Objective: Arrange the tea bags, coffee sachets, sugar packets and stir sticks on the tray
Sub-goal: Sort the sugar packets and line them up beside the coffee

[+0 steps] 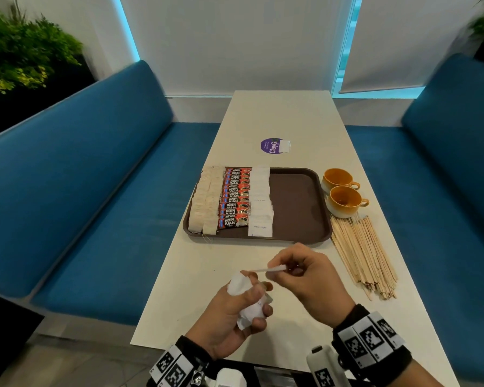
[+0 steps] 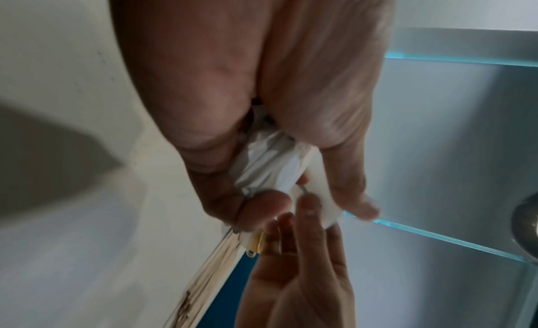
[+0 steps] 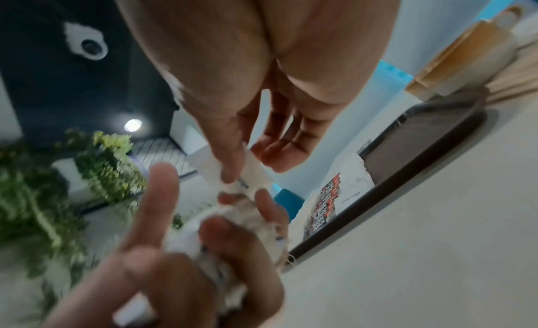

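Gripping a crumpled bunch of white sugar packets (image 1: pixel 248 298) in the left hand (image 1: pixel 229 317), fingers curled round it, above the near end of the counter (image 1: pixel 196 275); pinching a single packet (image 1: pixel 274 268) between thumb and forefinger of the right hand (image 1: pixel 308 277), drawing it off the top of the bunch; remaining right fingers hanging loosely spread.

Sitting on the brown tray (image 1: pixel 302 208) already: tea bags (image 1: pixel 204 203) at the left, red coffee sachets (image 1: pixel 235 196) next, then a white row of sugar packets (image 1: pixel 260 202); right part of the tray lying bare. Waiting off the tray: stir sticks (image 1: pixel 363 252) fanned on the counter just right of it, near two orange cups (image 1: pixel 341 191).

Judging the step as peeling one sugar packet free for the white row; doing it well probably meaning: holding the bunch loosely enough to release just one, not two stuck together; pinching near the packet's edge, keeping it flat and uncreased; laying it overlapping the nearest packet, edges squared with the row; avoiding nudging the sachets alongside; leaving the bare right side for the sticks.
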Available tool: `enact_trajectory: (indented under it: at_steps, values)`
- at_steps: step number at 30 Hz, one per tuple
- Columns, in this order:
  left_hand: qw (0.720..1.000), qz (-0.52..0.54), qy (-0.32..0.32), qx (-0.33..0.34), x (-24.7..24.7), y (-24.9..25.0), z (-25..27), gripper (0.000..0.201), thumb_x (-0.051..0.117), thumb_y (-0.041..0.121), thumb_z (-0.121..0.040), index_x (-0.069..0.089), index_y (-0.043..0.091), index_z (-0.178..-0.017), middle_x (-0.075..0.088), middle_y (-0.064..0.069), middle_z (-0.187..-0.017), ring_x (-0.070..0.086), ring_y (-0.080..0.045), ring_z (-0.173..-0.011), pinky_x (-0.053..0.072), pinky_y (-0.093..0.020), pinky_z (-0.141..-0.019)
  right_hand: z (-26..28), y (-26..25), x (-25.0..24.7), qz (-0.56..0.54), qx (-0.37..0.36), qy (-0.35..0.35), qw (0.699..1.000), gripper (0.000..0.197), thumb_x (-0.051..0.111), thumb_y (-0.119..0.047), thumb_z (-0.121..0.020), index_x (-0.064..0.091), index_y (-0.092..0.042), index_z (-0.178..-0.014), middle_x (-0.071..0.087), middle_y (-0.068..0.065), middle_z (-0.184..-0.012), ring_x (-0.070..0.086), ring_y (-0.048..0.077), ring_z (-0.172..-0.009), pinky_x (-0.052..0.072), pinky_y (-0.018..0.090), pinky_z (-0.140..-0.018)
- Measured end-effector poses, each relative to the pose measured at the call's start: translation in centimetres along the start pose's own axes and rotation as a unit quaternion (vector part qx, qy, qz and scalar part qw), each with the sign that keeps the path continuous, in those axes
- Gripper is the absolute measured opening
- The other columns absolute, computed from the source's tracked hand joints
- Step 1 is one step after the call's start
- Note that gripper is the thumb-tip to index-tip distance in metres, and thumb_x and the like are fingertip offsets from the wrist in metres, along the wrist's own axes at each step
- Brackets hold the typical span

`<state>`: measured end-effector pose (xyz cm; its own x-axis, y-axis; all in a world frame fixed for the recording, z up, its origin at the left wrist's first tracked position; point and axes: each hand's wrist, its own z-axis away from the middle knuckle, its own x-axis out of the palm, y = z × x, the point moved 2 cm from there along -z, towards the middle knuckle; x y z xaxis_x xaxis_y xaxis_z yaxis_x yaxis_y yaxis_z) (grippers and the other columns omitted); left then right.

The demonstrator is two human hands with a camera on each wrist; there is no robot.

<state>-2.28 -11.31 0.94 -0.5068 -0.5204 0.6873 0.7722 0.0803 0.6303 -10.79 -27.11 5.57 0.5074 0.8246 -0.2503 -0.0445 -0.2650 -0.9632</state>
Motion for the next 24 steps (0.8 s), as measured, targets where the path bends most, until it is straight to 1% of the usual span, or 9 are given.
enact_trajectory:
  at_steps: [3,5,8,10,13,16,19,21,24]
  values:
    - [0.999,-0.024,0.007,0.025,0.5,0.2,-0.5,0.073,0.088,0.032,-0.077,0.053,0.000,-0.133,0.058,-0.011,-0.106,0.055,-0.022,-0.077,0.042,-0.023,-0.052,0.7,-0.2,0.8,0.105,-0.059,-0.080,0.990,0.018,0.081,-0.024,-0.085,0.077,-0.038,-0.095,0.067,-0.012,-0.096,0.061,0.015,-0.088,0.052,0.030,-0.072]
    - [0.999,-0.029,0.020,0.041,0.3,0.6,-0.6,0.068,0.087,0.027,-0.078,0.053,0.001,-0.131,0.058,-0.012,-0.107,0.055,-0.022,-0.075,0.041,-0.024,-0.051,1.0,-0.3,0.8,0.124,-0.073,-0.106,0.984,0.034,0.072,-0.016,-0.085,0.074,-0.042,-0.106,0.067,-0.015,-0.100,0.059,0.014,-0.094,0.050,0.030,-0.073]
    - [0.998,-0.035,0.029,0.039,-0.2,0.9,-0.7,0.058,0.085,0.016,-0.075,0.058,0.002,-0.124,0.056,-0.016,-0.105,0.055,-0.024,-0.072,0.037,-0.023,-0.047,1.0,-0.3,0.6,0.129,-0.079,-0.122,0.981,0.053,0.061,-0.003,-0.076,0.074,-0.042,-0.110,0.068,-0.018,-0.102,0.058,0.014,-0.097,0.049,0.031,-0.074]
    - [0.999,-0.025,0.023,0.032,-0.4,1.0,-0.6,0.052,0.081,0.015,-0.075,0.062,0.001,-0.122,0.056,-0.016,-0.106,0.052,-0.025,-0.070,0.035,-0.022,-0.045,0.9,-0.2,0.6,0.135,-0.086,-0.114,0.981,0.052,0.061,-0.001,-0.078,0.074,-0.042,-0.108,0.068,-0.018,-0.101,0.058,0.013,-0.096,0.049,0.028,-0.074]
    - [1.000,-0.001,0.017,0.005,-0.3,1.1,-0.4,0.049,0.074,0.016,-0.076,0.067,0.004,-0.122,0.058,-0.017,-0.102,0.050,-0.024,-0.065,0.032,-0.021,-0.042,0.4,-0.2,0.4,0.118,-0.079,-0.061,0.988,0.036,0.070,-0.010,-0.087,0.074,-0.043,-0.100,0.061,-0.016,-0.104,0.057,0.011,-0.096,0.050,0.024,-0.075]
    - [0.999,-0.035,0.003,-0.032,-0.2,1.5,-0.4,0.043,0.073,0.025,-0.081,0.069,0.006,-0.119,0.057,-0.016,-0.096,0.049,-0.024,-0.062,0.031,-0.020,-0.039,0.1,-0.2,0.3,0.030,-0.051,-0.072,0.996,0.027,0.074,-0.008,-0.090,0.077,-0.034,-0.098,0.063,-0.010,-0.107,0.061,0.015,-0.096,0.056,0.029,-0.076]
    - [0.997,-0.077,0.007,-0.030,-0.5,1.9,-0.6,0.047,0.071,0.034,-0.090,0.063,0.004,-0.125,0.056,-0.018,-0.096,0.051,-0.024,-0.062,0.031,-0.020,-0.040,0.1,0.0,0.2,-0.058,-0.005,-0.100,0.993,0.024,0.074,0.002,-0.089,0.079,-0.018,-0.099,0.073,0.000,-0.097,0.067,0.025,-0.084,0.058,0.032,-0.071]
    - [0.996,-0.076,0.031,-0.017,-0.7,2.1,-0.8,0.051,0.071,0.038,-0.091,0.061,0.003,-0.126,0.056,-0.019,-0.095,0.052,-0.024,-0.062,0.031,-0.021,-0.040,0.0,0.2,0.2,-0.081,0.023,-0.080,0.993,0.023,0.077,0.004,-0.085,0.079,-0.014,-0.101,0.076,0.005,-0.094,0.068,0.026,-0.080,0.059,0.033,-0.069]
    - [0.994,-0.096,0.047,0.002,-0.6,2.2,-0.9,0.046,0.077,0.036,-0.086,0.063,0.005,-0.117,0.060,-0.016,-0.094,0.052,-0.025,-0.063,0.028,-0.021,-0.042,-0.1,0.5,-0.1,-0.108,0.058,-0.019,0.992,0.029,0.084,-0.001,-0.079,0.078,-0.011,-0.105,0.078,0.008,-0.090,0.072,0.026,-0.074,0.060,0.030,-0.069]
